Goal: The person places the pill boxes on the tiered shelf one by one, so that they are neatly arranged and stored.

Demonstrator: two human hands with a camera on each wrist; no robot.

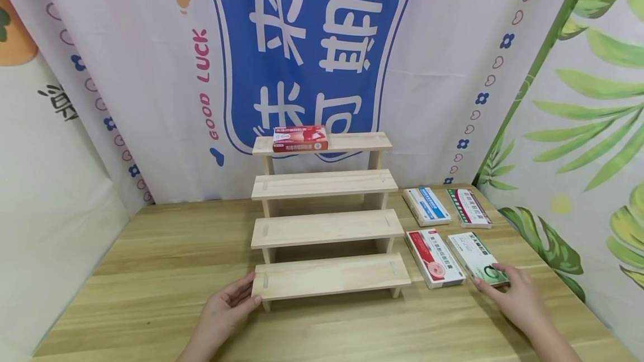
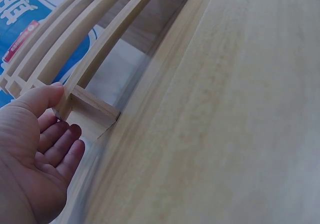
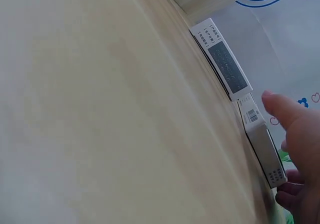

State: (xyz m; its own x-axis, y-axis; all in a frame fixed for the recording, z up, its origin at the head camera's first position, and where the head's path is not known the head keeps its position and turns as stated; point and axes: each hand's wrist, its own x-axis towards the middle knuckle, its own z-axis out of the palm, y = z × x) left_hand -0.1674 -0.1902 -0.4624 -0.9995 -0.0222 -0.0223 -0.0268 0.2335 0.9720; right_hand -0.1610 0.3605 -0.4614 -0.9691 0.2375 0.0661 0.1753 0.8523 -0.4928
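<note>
My left hand (image 1: 225, 310) holds the left end of the lowest step of a pale wooden four-tier display stand (image 1: 327, 278). In the left wrist view, the thumb lies on the board's end and the other fingers (image 2: 65, 144) curl below it. At the right, my right hand (image 1: 520, 298) is over the near end of a white and green medicine box (image 1: 473, 253), which lies flat on the table. Its thumb is by the left corner and a finger by the right edge. The right wrist view shows the thumb (image 3: 280, 106) spread away from the fingers around this box (image 3: 262, 146).
A red medicine box (image 1: 300, 138) lies on the top step. Beside the stand lie a white and red box (image 1: 435, 258), a blue and white box (image 1: 426, 206) and a white, green and maroon box (image 1: 469, 208). Behind the wooden table (image 1: 166, 261) hangs a printed cloth (image 1: 427, 71).
</note>
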